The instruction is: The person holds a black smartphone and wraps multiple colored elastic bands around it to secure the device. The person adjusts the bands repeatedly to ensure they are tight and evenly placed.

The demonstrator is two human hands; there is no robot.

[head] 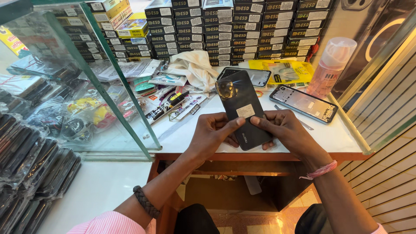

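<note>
A dark smartphone (241, 106) lies back side up over the white counter (182, 130), its camera block pointing away from me and a pale sticker on its back. My left hand (213, 134) holds its lower left edge, thumb pressed on the back. My right hand (284, 130) grips the lower right edge, thumb tip meeting the left thumb near the sticker. Both hands are closed on the phone.
A second phone frame (303, 103) lies to the right, another device (255, 77) behind. A pink spray bottle (331, 67) stands at the right. Stacked dark boxes (242, 26) line the back. A white cloth (193, 67), yellow packets (288, 71), tools and a glass case (86, 86) crowd the left.
</note>
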